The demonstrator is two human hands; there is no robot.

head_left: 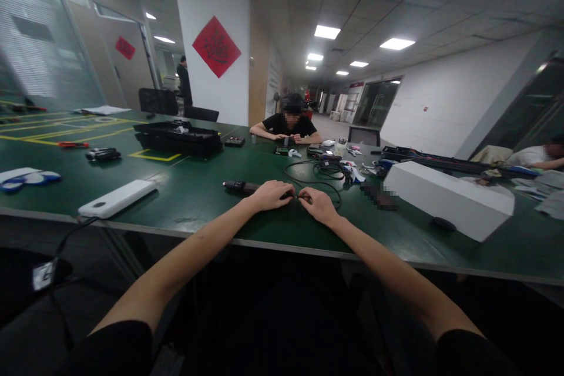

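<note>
A black electric screwdriver (240, 187) lies along the green table, its metal tip to the left. My left hand (274, 195) is wrapped over its rear half, which the palm and fingers mostly hide. Close on the right, the fingers of my right hand (318, 204) pinch the end of a dark cable at the screwdriver's back end. Whether the plug sits fully in the tool is too small to tell. A black cable bundle (328, 169) lies looped just beyond my hands.
A white power strip (118, 198) lies at left, near the table edge (264, 244). Behind it stands a black plastic tray (178, 140). To the right are a long white box (449, 197) and a dark oval object (443, 224). A co-worker (288, 124) sits opposite, handling small parts.
</note>
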